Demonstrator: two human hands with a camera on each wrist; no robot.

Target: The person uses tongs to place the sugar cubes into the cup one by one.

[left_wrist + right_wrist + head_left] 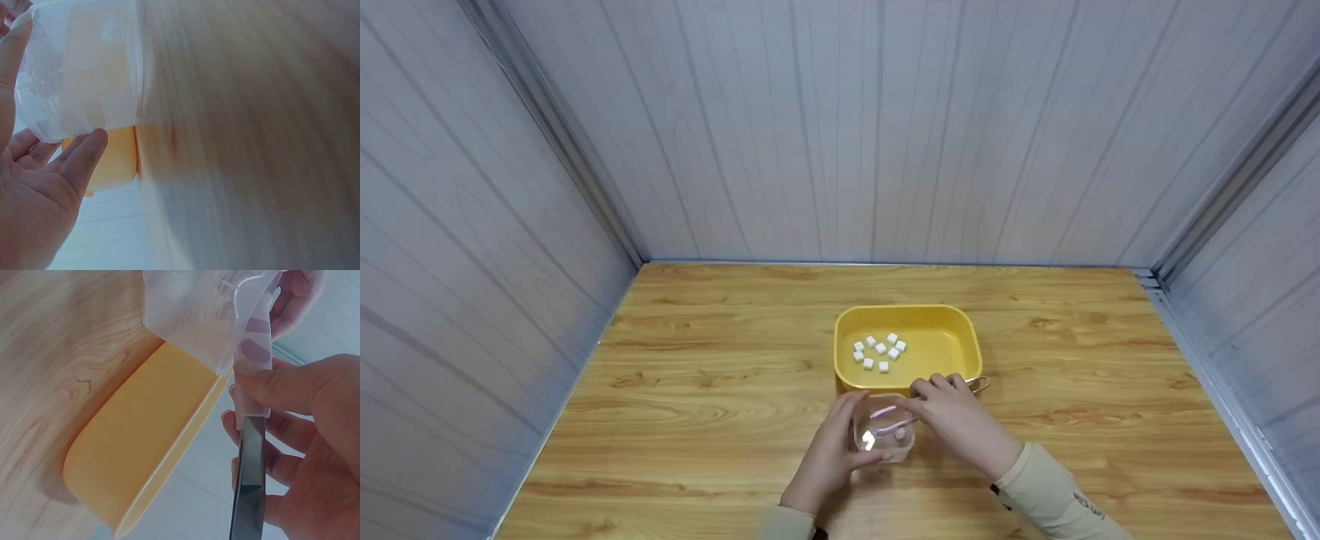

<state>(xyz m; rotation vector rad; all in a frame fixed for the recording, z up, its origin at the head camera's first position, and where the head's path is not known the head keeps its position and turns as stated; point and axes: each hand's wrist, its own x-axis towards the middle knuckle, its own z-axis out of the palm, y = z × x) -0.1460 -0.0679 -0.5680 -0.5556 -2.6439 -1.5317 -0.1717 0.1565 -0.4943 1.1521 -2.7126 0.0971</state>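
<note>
A clear plastic container (891, 452) stands on the table in front of the yellow tray (960, 330). My left hand (831, 442) holds it from the left, thumb at the near side and fingers at the far side. In my right hand (960, 424) are metal tongs (251, 461) with pale pink-and-white plastic ends, gripped between thumb and fingers. Those ends reach down into the container, beside a white cube (900, 433) seen inside it. Several more white cubes (880, 349) lie loose in the tray's left half.
The wood-grain table (697, 420) is enclosed by pale panel walls (840, 135) at the back and both sides. A wire loop (980, 384) at the end of the tongs shows by the tray's near right corner.
</note>
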